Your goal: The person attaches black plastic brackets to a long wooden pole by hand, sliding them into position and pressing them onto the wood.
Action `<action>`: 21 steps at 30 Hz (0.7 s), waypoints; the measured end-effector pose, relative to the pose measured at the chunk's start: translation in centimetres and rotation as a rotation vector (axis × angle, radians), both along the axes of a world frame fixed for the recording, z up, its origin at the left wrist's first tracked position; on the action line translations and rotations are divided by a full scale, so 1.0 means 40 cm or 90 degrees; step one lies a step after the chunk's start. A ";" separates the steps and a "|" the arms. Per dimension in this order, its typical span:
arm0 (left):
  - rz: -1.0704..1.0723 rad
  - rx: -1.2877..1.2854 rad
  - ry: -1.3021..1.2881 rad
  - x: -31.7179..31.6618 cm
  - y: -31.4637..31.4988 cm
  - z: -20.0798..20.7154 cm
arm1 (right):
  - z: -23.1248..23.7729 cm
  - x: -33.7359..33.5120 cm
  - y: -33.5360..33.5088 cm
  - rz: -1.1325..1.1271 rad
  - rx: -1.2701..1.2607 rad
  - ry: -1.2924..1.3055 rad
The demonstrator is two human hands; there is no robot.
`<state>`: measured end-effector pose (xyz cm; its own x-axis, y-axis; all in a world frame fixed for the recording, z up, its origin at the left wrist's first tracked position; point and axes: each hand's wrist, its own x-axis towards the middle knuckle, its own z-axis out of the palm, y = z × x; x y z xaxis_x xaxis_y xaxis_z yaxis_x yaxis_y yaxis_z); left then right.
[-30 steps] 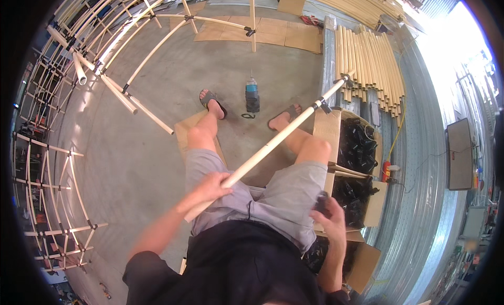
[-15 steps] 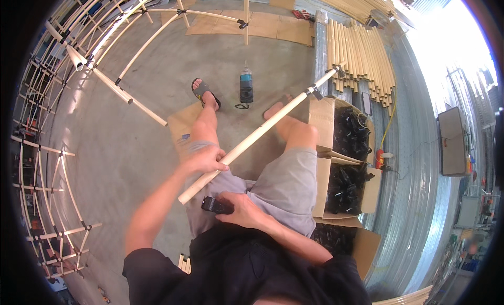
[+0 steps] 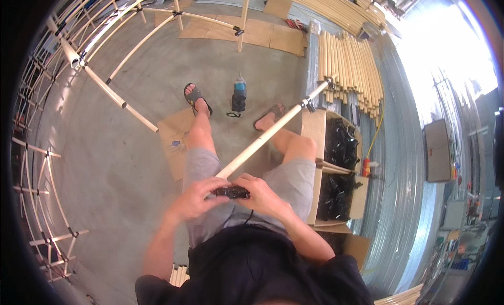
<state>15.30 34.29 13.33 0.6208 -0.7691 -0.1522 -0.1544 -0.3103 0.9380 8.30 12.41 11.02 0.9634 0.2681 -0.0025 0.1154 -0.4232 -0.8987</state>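
Both my hands are at a black pipe joint [image 3: 232, 192] over my lap. My left hand [image 3: 198, 198] grips its left side, fingers curled round it. From the other side my right hand [image 3: 258, 193] holds it between thumb and fingers. A long cream pipe [image 3: 257, 144] slants up and right from the joint; its near end is hidden behind the joint and fingers. Black joints [image 3: 306, 104] sit near the pipe's far end. Whether the near end is seated in the held joint, I cannot tell.
On the floor between my feet stands a teal and black power drill [image 3: 239, 95]. Cardboard boxes [image 3: 313, 127] of black joints line my right, with stacked pipes [image 3: 349, 69] beyond. A pipe frame [image 3: 107, 87] rises at the left; cardboard [image 3: 176, 139] lies by my leg.
My left hand has moved from the pipe's shaft down to the joint. My right hand has brought the joint up and right to the pipe's near end.
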 end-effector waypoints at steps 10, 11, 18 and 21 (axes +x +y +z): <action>0.131 0.039 -0.046 -0.073 0.019 -0.029 | 0.012 0.054 -0.027 0.057 0.150 0.347; 0.149 0.041 -0.009 -0.074 0.020 -0.024 | 0.000 0.061 -0.026 0.046 0.209 0.372; 0.381 -0.025 0.009 -0.054 0.014 -0.037 | -0.068 0.126 -0.011 -0.011 0.342 0.458; 0.421 -0.037 -0.033 -0.059 0.011 -0.054 | -0.086 0.151 0.008 -0.015 0.435 0.440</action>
<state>12.93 34.74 11.17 0.9701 -0.2295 -0.0788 0.0054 -0.3039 0.9527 14.33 12.73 7.57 0.8126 0.4029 -0.4211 -0.5324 0.2192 -0.8176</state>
